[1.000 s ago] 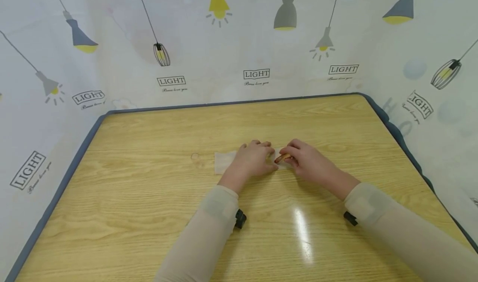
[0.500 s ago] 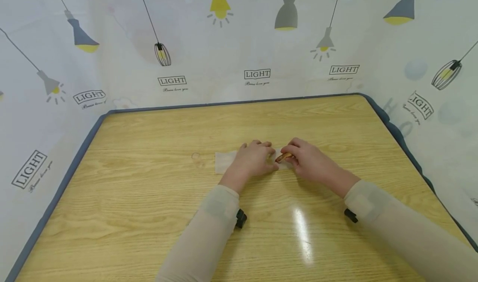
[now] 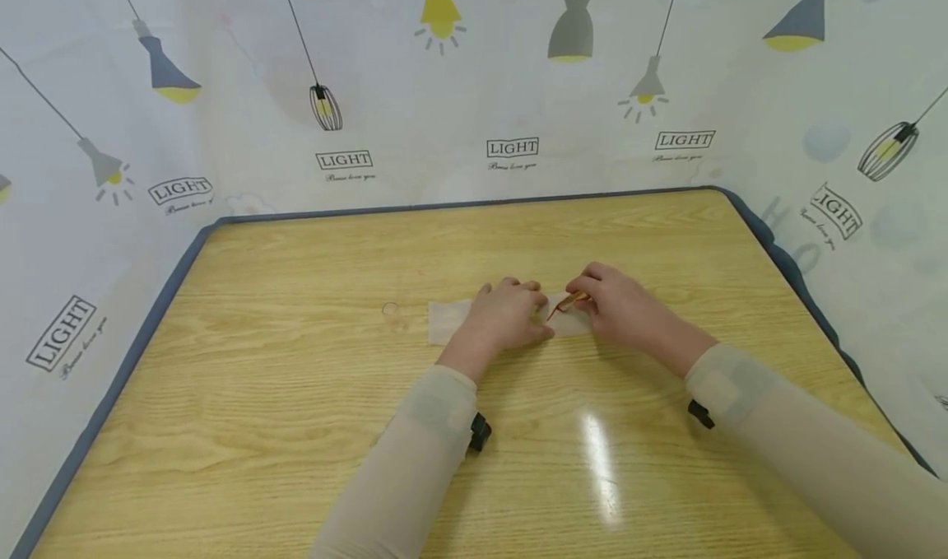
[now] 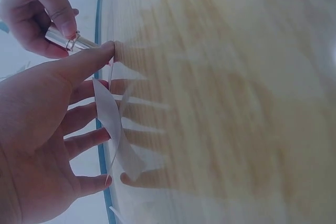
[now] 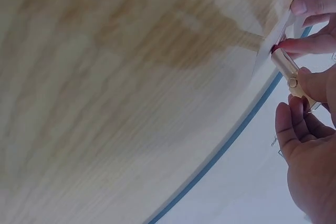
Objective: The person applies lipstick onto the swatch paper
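A strip of thin white paper [image 3: 447, 323] lies on the wooden table. My left hand [image 3: 507, 314] rests across its middle, fingers spread and fingertips down on it, covering part of the strip. Between thumb and fingers, my right hand [image 3: 620, 308] pinches a gold lipstick [image 5: 287, 69]. Its dark red tip [image 5: 274, 49] points at the paper, right beside the left fingertips. A short red streak [image 3: 551, 314] shows on the paper by the left index finger. In the left wrist view the paper [image 4: 107, 107] bows up a little under the fingers.
The wooden table [image 3: 296, 378] has a dark blue edge [image 3: 474, 203] along its back and sides. Left of the paper is a faint ring-shaped mark [image 3: 390, 309]. A white curtain [image 3: 415, 114] printed with lamps surrounds the back and sides.
My right hand has moved slightly away and to the right with the lipstick, and a red streak now shows on the paper. The left hand stays in place.
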`<state>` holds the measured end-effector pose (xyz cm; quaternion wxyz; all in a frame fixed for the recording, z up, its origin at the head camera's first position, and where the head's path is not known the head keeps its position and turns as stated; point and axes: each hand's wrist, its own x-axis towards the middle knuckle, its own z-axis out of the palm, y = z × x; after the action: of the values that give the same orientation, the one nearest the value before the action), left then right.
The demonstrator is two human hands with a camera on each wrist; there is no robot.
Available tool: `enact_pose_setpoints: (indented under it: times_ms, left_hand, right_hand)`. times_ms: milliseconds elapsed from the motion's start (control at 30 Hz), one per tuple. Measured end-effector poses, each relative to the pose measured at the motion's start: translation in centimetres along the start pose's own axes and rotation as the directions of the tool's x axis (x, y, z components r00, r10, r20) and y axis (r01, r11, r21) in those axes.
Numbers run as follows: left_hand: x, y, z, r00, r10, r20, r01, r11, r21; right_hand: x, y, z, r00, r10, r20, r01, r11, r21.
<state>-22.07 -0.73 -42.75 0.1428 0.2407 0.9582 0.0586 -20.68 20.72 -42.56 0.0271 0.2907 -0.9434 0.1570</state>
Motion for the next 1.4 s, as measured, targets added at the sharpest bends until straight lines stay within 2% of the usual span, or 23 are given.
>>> enact_pose_setpoints:
  times_ms: [267,500,700,933,1200,1400]
  left_hand:
    - [0.1,0.1,-0.2,1.0,-0.006,0.003,0.006,1.0,0.002]
    - [0.2,0.1,-0.1,1.0,-0.005,0.01,0.005,1.0,0.012]
    - [0.4,0.1,0.0,1.0,-0.007,0.01,0.007,1.0,0.015]
    - [0.4,0.1,0.2,1.0,-0.008,0.007,0.008,1.0,0.018]
    - [0.5,0.1,0.3,1.0,-0.006,0.007,0.006,1.0,0.016]
    - [0.3,0.3,-0.1,1.0,0.003,0.014,-0.003,1.0,0.002]
  right_hand:
    - [0.2,1.2,-0.4,1.0,0.023,-0.019,-0.023,1.0,-0.019]
    - [0.2,1.6,-0.8,0.996,0.088,0.004,-0.088,0.996,-0.029]
    - [0.1,2.1,-0.9,0.995,0.1,0.011,-0.1,0.995,-0.03]
    - [0.0,2.1,-1.1,0.994,0.107,0.02,-0.107,0.994,-0.013]
    - [0.1,2.1,-1.8,0.984,0.176,0.016,-0.176,0.984,0.009]
    - [0.2,2.2,-2.4,0.987,0.163,-0.008,-0.163,0.987,-0.006]
